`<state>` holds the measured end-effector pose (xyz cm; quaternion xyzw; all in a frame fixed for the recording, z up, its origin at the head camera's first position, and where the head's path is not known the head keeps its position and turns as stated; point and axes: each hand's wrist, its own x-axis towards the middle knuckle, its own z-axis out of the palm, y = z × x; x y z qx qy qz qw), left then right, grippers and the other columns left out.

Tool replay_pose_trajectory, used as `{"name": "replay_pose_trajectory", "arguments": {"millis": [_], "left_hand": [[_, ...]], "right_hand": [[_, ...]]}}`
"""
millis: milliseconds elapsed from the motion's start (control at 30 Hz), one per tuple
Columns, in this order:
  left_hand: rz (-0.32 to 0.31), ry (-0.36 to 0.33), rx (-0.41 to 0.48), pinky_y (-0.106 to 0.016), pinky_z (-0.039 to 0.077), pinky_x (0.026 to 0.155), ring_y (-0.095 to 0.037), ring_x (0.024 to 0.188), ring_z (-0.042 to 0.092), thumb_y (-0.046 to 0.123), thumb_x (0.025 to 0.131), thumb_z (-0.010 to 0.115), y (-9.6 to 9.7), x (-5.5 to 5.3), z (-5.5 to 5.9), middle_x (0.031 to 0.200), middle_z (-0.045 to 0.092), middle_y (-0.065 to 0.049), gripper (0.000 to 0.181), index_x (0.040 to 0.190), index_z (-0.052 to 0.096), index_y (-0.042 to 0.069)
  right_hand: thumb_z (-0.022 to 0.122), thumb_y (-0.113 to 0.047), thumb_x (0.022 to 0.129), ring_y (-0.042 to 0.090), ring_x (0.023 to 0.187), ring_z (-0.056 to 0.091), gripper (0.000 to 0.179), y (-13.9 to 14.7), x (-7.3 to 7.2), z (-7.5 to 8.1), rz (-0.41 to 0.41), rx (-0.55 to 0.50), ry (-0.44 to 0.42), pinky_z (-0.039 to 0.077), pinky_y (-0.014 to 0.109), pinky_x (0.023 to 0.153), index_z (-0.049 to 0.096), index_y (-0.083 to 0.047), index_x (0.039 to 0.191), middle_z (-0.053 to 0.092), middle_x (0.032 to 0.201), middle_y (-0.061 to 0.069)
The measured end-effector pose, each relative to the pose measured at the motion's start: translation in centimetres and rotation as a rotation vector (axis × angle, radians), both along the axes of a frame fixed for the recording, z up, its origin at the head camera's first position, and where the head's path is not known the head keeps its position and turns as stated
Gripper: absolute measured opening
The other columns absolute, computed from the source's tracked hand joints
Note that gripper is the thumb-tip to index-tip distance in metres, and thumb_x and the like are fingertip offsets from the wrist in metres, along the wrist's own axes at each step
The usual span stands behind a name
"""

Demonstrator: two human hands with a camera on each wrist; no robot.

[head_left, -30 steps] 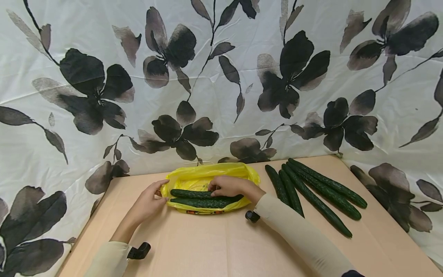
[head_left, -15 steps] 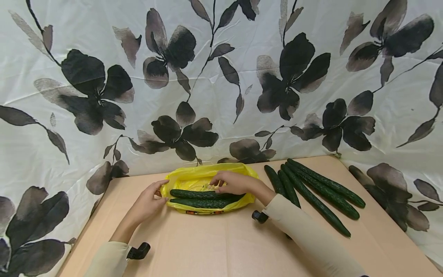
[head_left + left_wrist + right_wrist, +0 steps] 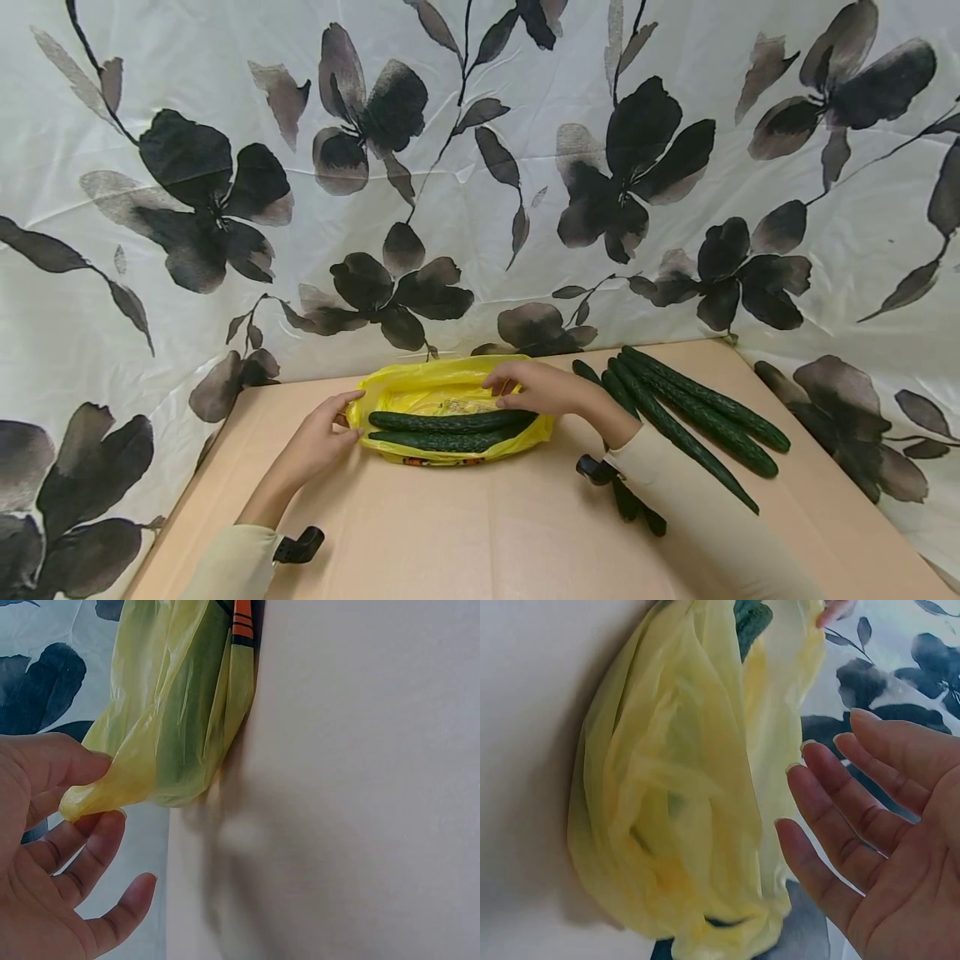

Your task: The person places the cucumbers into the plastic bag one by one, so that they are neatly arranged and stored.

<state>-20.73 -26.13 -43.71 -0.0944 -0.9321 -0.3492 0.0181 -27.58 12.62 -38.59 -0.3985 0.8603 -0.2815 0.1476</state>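
Observation:
A yellow plastic bag [image 3: 420, 379] lies with its mouth spread on the table, and two dark green cucumbers [image 3: 442, 422] rest side by side inside it. My left hand [image 3: 327, 435] pinches the bag's left end between thumb and fingers; the left wrist view shows the gathered plastic [image 3: 105, 791] in that pinch. Over the bag's right end hovers my right hand [image 3: 542, 388], holding nothing. In the right wrist view its fingers [image 3: 832, 787] are spread and loosely bent beside the bag's yellow side [image 3: 682, 787].
Several more cucumbers [image 3: 705, 417] lie fanned out on the table [image 3: 450, 533] to the right, some partly hidden under the right forearm. Behind the table hangs a white cloth [image 3: 525, 275] with dark flower prints.
My right hand has let go of the cucumber in the bag, lifted and drawn to the right. The left hand keeps its hold on the bag's end.

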Motion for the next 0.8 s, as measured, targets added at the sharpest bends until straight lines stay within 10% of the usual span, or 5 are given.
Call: {"name": "replay_pose_trajectory", "arguments": {"millis": [800], "left_hand": [[-0.002, 0.011, 0.018, -0.035, 0.046, 0.079, -0.027, 0.1, 0.057, 0.002, 0.089, 0.072, 0.0, -0.1, 0.1, 0.113, 0.06, -0.014, 0.061, 0.146, 0.05, 0.0]], "right_hand": [[0.064, -0.012, 0.099, 0.023, 0.11, 0.063, 0.038, 7.7, 1.0, -0.7, -0.163, -0.062, -0.011, 0.054, 0.043, 0.095, 0.061, -0.004, 0.136, 0.065, 0.124, 0.013]]}}
